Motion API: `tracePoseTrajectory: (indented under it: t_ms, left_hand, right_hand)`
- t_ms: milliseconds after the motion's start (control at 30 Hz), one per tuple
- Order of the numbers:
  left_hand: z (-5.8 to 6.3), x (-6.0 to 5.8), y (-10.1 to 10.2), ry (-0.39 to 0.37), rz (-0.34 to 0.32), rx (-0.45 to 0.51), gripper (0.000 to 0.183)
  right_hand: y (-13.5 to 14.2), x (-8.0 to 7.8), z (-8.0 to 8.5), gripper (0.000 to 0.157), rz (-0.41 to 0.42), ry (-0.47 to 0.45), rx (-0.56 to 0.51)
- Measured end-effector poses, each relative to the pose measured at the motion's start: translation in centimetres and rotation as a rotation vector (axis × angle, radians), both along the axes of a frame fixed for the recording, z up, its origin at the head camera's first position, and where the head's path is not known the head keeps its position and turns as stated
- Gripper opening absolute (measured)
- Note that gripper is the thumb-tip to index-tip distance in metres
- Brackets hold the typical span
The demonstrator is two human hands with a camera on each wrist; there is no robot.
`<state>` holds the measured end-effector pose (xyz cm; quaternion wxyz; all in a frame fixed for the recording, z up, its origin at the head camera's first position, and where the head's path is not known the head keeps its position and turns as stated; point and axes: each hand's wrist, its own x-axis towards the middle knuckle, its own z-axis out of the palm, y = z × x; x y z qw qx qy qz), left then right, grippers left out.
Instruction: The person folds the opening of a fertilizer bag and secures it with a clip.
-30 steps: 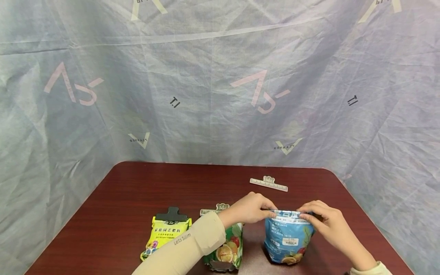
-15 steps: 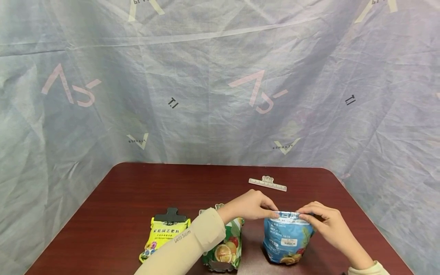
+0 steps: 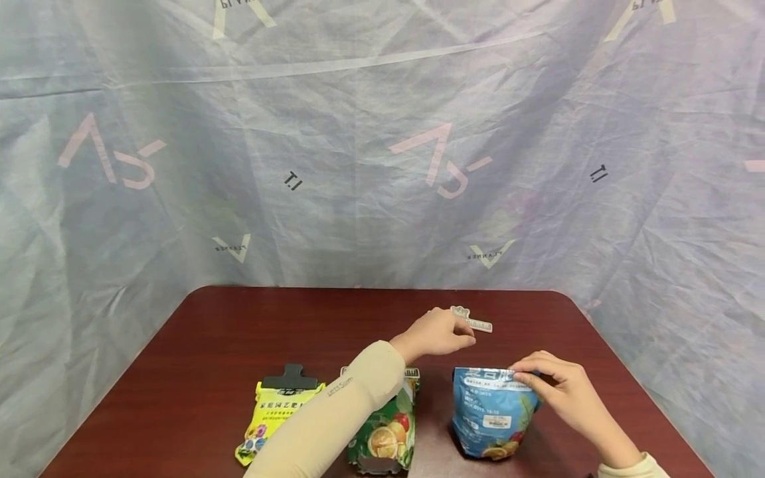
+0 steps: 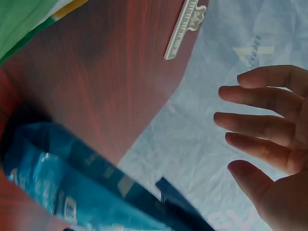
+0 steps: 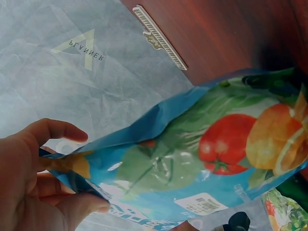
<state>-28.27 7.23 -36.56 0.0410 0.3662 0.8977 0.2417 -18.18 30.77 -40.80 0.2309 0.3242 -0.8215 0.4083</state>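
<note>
A blue printed bag [image 3: 493, 411] stands on the table at the right of the head view, its top folded over. My right hand [image 3: 556, 382] pinches the bag's top right corner between thumb and fingers. In the right wrist view, the bag's other face [image 5: 178, 159] shows printed vegetables. My left hand [image 3: 439, 332] is off the bag, over the table beyond it, overlapping part of a pale ruler-edged clip [image 3: 480, 325]. Spread, relaxed fingers with nothing between them show on this hand [image 4: 274, 125] in the left wrist view, apart from the clip [image 4: 183, 31].
Left of the blue bag, a green bag [image 3: 388, 428] with a ruler-edged clip [image 3: 412, 373] on its top is partly behind my left sleeve. Farther left lies a yellow bag [image 3: 271, 415] with a black clip [image 3: 291, 378]. A grey cloth [image 3: 358, 166] hangs behind the table.
My left hand has let go of the blue bag's top left corner and moved up and away toward the loose clip. The right hand keeps its pinch. The head view has shifted slightly.
</note>
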Motion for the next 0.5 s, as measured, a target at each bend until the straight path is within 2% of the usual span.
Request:
tracePoseTrajectory:
  t_ms: [167, 300, 500]
  left_hand:
    - [-0.3, -1.0, 0.9, -0.017, 0.085, -0.045, 0.027]
    - [-0.8, -1.7, 1.6, 0.003, 0.142, -0.077, 0.035]
    - [-1.7, -3.0, 2.7, 0.049, 0.185, -0.118, 0.043]
  right_hand:
    - [-0.1, 0.0, 0.2, 0.042, 0.006, 0.005, 0.004]
    - [-0.2, 0.1, 0.2, 0.042, 0.003, 0.016, 0.011]
    - [-0.1, 0.2, 0.1, 0.044, 0.005, 0.021, 0.010]
